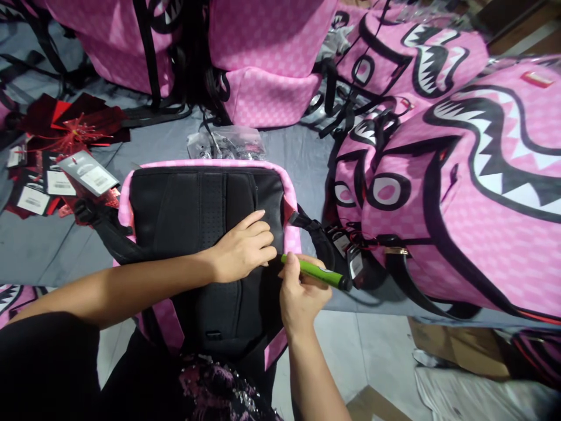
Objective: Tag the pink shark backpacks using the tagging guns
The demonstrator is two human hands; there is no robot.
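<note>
A backpack [175,204] with a black padded back panel and pink checkered edges lies before me, back panel up, its lower part reaching over the table edge toward my lap. My left hand [245,245] rests on the panel's right half, fingers lying across the black fabric. In my right hand [302,292] is a green marker pen [313,271], held between thumb and fingers. Its black end points right, and the other end reaches the panel's right side, close to my left fingertips. Whether that tip touches the fabric I cannot tell.
Pink shark-mouth backpacks [504,175] crowd the right, and more pink bags [272,58] stand at the back. Red and black hang tags [65,169] lie in a pile at left. A clear plastic bag [228,143] sits behind the backpack. Cardboard [460,348] lies on the floor.
</note>
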